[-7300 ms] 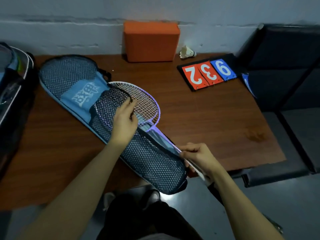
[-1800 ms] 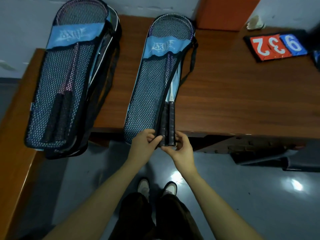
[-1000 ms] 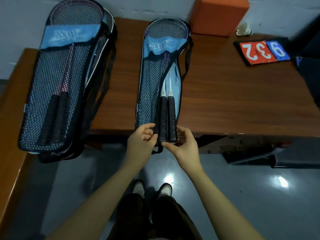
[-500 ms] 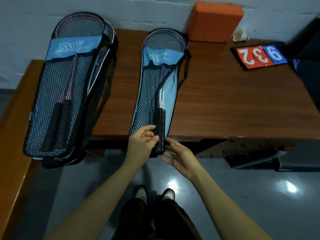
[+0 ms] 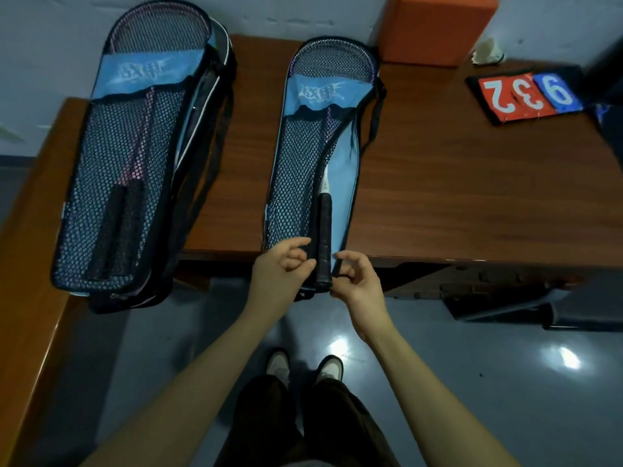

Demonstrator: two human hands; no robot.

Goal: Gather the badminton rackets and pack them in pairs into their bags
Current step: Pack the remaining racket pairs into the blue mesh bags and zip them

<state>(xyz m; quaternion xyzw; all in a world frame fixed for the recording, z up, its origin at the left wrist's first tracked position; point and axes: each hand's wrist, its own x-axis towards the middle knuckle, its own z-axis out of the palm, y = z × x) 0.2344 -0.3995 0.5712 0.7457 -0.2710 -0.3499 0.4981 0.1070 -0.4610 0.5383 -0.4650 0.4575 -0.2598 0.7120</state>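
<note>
Now the left hand (image 5: 283, 264) pinches the bag (image 5: 313, 183) mesh beside the black grip (image 5: 324, 241); the right hand (image 5: 357, 281), fingers curled, pinches the bag's bottom edge by that grip's butt.

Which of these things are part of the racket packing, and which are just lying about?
Part of the job:
- right-hand racket bag, open
- racket handle sticking out of it
- left-hand racket bag, rackets inside
- left hand and right hand at the handle end

Just lying about:
- orange block
- shuttlecock
- number cards
</note>
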